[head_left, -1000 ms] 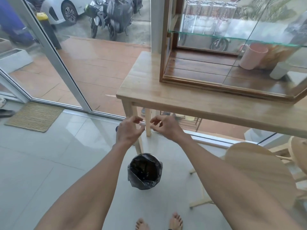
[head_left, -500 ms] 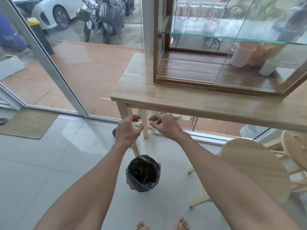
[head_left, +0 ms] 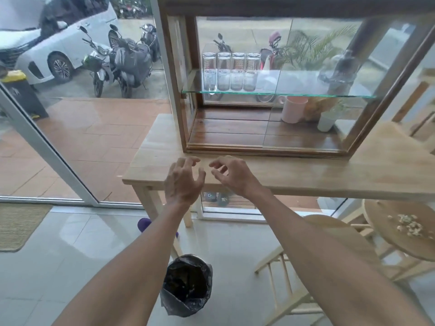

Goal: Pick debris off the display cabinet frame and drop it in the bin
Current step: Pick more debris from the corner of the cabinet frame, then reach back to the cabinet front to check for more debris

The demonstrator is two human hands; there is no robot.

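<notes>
A long wooden table (head_left: 306, 177) stands by the glass wall. A round stool (head_left: 404, 234) at the right has pale crumbs (head_left: 408, 224) on its seat. A woven mat (head_left: 18, 227) lies on the floor at the left. Outside, motorbikes (head_left: 122, 57) stand beside a white car (head_left: 47, 36).

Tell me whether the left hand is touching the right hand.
Apart. The head view shows the left hand and right hand side by side over the wooden table, with a strip of bare tabletop plainly visible between their fingertips.
</notes>
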